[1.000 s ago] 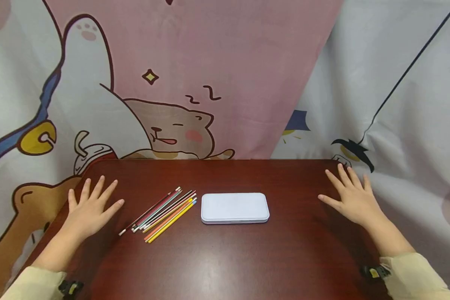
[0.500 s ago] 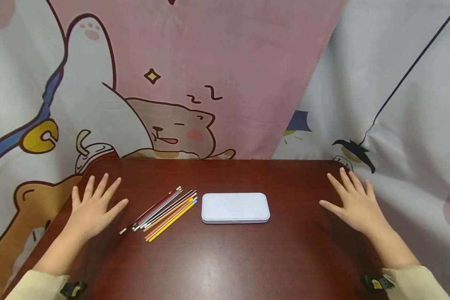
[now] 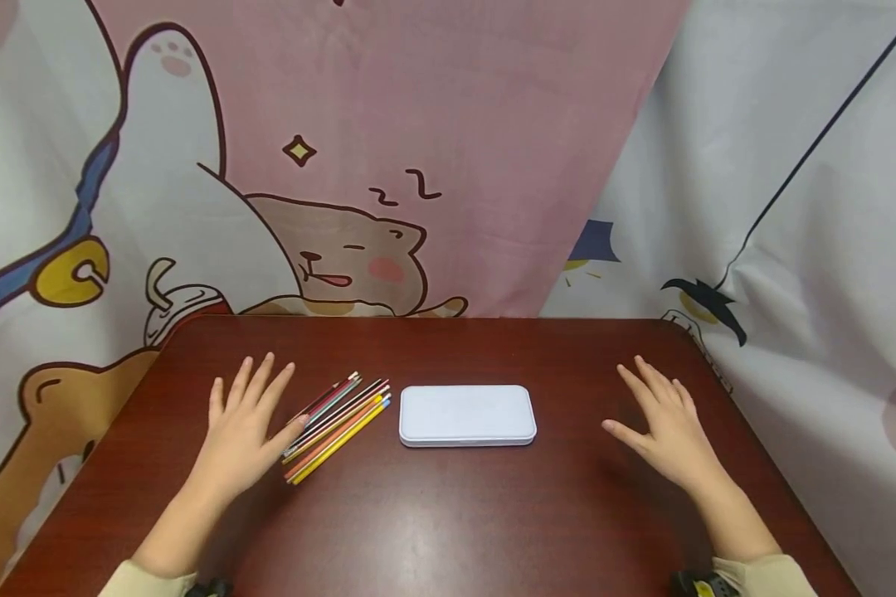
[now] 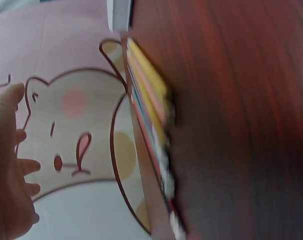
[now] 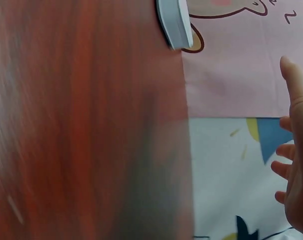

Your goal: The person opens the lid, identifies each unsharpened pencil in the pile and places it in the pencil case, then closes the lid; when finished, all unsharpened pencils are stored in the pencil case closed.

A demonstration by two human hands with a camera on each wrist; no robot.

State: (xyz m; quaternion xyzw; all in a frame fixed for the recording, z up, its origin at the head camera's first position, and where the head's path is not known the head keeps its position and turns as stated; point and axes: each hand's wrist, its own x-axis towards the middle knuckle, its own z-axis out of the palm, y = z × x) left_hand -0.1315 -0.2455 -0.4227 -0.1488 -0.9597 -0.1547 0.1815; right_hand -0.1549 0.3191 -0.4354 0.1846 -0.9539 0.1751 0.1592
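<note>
1. Left of centre in the head view, the left hand point(image 3: 241, 444) is held with fingers and thumb spread; nothing is gripped. By the left wrist view, it is raised above the table point(image 3: 448, 510), apart from the pencils point(image 3: 339, 435).
2. Toward the right of the frame, the right hand point(image 3: 670, 433) is likewise held up, its thumb set well away from the fingers; nothing is gripped.
3. Left of the frame's centre, the pencils are laid in a slanting bunch, lower left to upper right. Slim, straight shafts are seen in dark red, grey-green, near-black, orange and yellow, some ends pale, one light blue. Several lower left ends are covered by the left thumb in this view.
4. Near mid-frame, just right of the pencils, a white case point(image 3: 467, 412) is laid flat: long, smooth-topped, round-cornered, edged by a thin line.
5. Below, the table is finished in glossy reddish brown.
6. Across the top, a pink and white cloth point(image 3: 508, 141) is printed with cartoon animals.
</note>
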